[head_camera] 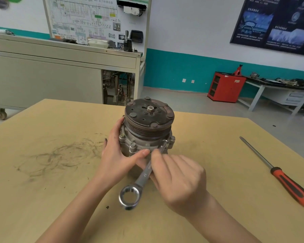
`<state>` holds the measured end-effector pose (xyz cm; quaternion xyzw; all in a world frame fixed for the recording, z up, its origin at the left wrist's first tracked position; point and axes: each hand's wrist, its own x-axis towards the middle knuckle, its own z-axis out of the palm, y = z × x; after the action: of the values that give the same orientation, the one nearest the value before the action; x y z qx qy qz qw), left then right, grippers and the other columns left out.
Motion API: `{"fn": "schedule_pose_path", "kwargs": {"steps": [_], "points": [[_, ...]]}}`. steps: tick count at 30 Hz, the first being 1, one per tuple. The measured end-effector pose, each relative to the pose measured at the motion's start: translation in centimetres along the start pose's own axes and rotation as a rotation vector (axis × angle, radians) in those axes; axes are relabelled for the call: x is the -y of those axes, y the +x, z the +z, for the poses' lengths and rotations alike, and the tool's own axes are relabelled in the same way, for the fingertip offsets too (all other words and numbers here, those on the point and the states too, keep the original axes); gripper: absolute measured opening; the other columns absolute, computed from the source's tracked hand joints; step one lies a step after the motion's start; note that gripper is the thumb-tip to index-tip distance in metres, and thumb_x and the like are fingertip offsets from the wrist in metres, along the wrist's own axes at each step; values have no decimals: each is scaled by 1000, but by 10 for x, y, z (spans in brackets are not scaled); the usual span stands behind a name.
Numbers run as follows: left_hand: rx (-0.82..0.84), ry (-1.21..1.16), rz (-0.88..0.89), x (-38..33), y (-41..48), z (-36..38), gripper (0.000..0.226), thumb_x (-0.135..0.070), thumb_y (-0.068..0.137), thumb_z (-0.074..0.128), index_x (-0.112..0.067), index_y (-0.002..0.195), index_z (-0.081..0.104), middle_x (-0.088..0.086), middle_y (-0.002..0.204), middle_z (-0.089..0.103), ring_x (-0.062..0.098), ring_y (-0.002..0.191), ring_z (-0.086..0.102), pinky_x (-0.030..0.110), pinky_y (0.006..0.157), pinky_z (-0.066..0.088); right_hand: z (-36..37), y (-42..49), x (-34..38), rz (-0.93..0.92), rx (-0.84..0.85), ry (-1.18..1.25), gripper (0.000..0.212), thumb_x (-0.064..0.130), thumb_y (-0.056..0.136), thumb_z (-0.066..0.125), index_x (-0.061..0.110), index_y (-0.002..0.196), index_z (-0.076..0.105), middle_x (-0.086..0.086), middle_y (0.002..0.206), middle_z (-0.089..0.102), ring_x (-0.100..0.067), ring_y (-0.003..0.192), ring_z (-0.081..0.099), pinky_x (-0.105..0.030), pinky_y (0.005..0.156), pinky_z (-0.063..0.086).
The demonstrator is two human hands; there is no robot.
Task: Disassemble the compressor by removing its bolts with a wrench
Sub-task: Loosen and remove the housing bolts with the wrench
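The compressor (147, 127) stands upright on the wooden table (42, 172), its rusty pulley face up with a nut in the middle. Several bolts ring its grey flange. My left hand (118, 155) grips the compressor's left side, thumb across the front. My right hand (177, 179) holds the shaft of a silver wrench (144, 174). The wrench's far end sits on a flange bolt (165, 142) at the front right. Its big ring end (129, 196) points toward me, free.
A long screwdriver (277, 174) with an orange-and-black handle lies on the table to the right. Dark smudge marks (60, 156) stain the table at left. Behind stand a grey cabinet on wheels (42, 76) and a red cabinet (226, 86).
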<state>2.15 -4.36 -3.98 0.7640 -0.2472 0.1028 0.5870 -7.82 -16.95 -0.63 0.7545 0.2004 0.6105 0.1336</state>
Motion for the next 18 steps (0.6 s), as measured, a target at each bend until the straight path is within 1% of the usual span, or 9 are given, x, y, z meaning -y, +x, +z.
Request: {"fn": "schedule_pose_path", "kwargs": {"steps": [3,5,6,8,10,12,14,16,18], "points": [[-16,13,3,-2,-1,0,95,-71,54,66,-57,135,18,-29,138,38,5,134,39,50,115,27,-5,-15,2,-24,38,50,28,22,93,58,-6,92,60,-7,58,60,-22,48,55,-29,45,43],[-7,17,1,-2,0,0,92,-71,54,65,-61,131,17,-35,135,35,6,134,40,50,115,27,-10,-27,-4,40,25,157,25,19,95,54,-4,94,65,-8,64,65,-21,54,61,-28,53,48],[1,15,-1,-2,0,0,90,-72,54,65,-65,128,16,-40,133,32,5,134,39,50,116,27,-11,-33,-7,171,-13,288,26,19,96,52,0,91,70,-7,66,68,-19,55,64,-26,55,49],[6,14,-4,-2,-1,-1,88,-73,54,66,-70,124,13,-45,130,28,4,135,38,50,116,26,-11,-38,-17,670,-144,793,27,20,97,49,16,86,73,-1,69,70,-18,58,68,-27,57,54],[3,14,-5,-2,-1,-2,87,-74,53,66,-72,122,12,-47,129,27,4,135,38,50,116,26,-4,-35,-34,1130,-213,1261,28,14,94,43,19,82,69,-5,65,68,-23,54,66,-27,53,53],[5,1,-6,-3,-1,-2,86,-73,53,67,-73,121,14,-46,131,29,4,134,40,50,116,27,11,-30,-63,1331,-109,1493,27,8,92,39,8,79,63,-11,57,64,-24,47,60,-23,47,49],[11,-12,-6,-3,-2,-2,87,-72,54,68,-72,123,15,-41,135,32,7,132,43,50,114,29,30,-19,-89,1361,91,1627,27,8,91,41,6,75,63,-10,53,61,-21,43,56,-20,43,45],[13,-9,-9,-3,-2,-2,88,-73,53,68,-71,124,15,-38,138,32,9,131,44,51,114,30,46,-9,-104,1372,282,1736,30,16,85,44,13,67,68,-8,50,60,-17,40,54,-19,41,43],[12,-4,-6,-3,-2,-2,88,-73,53,67,-70,125,15,-40,137,31,9,131,44,50,114,31,55,-6,-111,1342,380,1789,34,20,85,43,15,65,70,-7,50,61,-16,40,55,-18,41,44]]}}
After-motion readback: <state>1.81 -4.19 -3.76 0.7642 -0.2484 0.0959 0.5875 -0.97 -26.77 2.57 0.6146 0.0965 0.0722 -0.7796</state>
